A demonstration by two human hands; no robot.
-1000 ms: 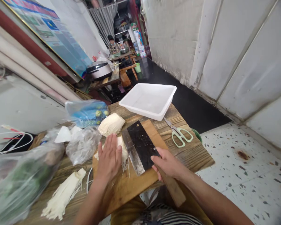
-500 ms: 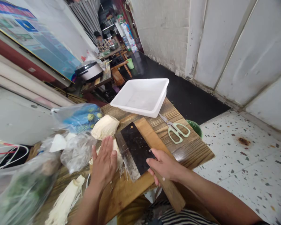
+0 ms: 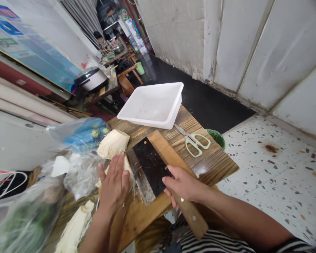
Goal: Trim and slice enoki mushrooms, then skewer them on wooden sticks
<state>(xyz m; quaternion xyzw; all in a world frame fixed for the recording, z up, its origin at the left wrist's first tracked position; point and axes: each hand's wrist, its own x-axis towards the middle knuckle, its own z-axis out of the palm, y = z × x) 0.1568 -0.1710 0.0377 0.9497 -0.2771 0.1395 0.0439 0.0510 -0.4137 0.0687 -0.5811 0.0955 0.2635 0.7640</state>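
Clamped with the right hand [image 3: 182, 184] on the cleaver [image 3: 152, 165] by its handle, flat and unclenched with the left hand [image 3: 114, 189] over the enoki bunch [image 3: 129, 173] at left on the cutting board [image 3: 139, 218], probably light, soft, easily torn, best pressed gently from above.

- One cutting board [image 3: 136, 216] was counted.
- Three enoki bunches [image 3: 114, 144]: one lay on the board, two beside it.
- One cleaver [image 3: 149, 165] was over it.
- One scissors pair [image 3: 191, 137] lay right.
- One tray [image 3: 149, 105] stood beyond.
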